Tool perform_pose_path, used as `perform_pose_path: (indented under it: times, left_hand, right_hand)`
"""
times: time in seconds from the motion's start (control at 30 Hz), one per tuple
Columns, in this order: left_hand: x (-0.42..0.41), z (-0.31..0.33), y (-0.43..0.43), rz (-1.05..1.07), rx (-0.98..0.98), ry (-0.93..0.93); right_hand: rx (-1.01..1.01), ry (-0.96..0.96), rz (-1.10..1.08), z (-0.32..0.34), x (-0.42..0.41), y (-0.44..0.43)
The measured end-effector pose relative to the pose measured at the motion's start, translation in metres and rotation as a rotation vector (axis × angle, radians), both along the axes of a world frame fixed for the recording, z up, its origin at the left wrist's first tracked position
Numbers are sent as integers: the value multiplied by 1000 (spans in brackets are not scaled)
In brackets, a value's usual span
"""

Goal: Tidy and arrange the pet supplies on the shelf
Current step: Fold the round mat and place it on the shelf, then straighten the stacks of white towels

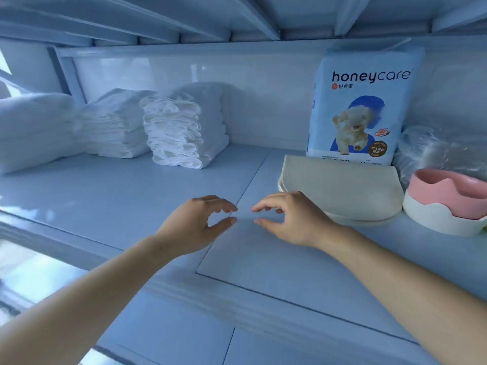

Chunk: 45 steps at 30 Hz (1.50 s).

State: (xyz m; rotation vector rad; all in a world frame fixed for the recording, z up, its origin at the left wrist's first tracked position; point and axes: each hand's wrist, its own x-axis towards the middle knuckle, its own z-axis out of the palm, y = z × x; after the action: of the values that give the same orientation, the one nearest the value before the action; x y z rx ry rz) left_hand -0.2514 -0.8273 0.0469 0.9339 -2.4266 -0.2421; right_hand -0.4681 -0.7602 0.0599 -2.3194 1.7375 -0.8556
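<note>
The left hand [195,225] and the right hand [295,219] are above the front middle of the shelf [118,196], close to each other, with the fingertips facing. The fingers of both hands are loosely curved and they hold nothing. At the back left stand stacks of white folded pads [174,133], side by side. At the back right the honeycare pack [361,106] stands upright, and a beige pouch [342,188] lies just in front of it. Right of the pouch, a pink bowl [448,191] sits inside a white bowl [437,219]
</note>
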Motion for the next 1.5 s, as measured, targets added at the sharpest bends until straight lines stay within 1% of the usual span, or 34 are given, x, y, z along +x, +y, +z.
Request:
perform_pose_path:
  times: [0.17,0.33,0.5,0.6,0.83,1.17,1.27,1.5]
  left_hand:
    - [95,-1,3,137,-11,24]
    - [183,-2,2,255,6,-38]
    - [252,-11,3,317,-11,-76]
    - [281,-16,-5,345,-9,-62]
    - [318,-17,-42,408,12,66]
    - [347,-23,-132,537,23,-64]
    - [356,-23,-156,571,34,-63]
    - [392,-11,-192,684,-12,-76]
  right_hand:
    - [18,23,135,1,92,-19]
    - [30,19,220,-1,177,-43]
    - [54,23,256,-13,239,-64]
    - [63,9,278,-18,263,-75]
    - [49,40,348,-13,304,-126]
    - [40,128,456,-10,336,-236]
    - [38,124,486,-8,348,-268]
    - [35,124,553,-10,387,-323]
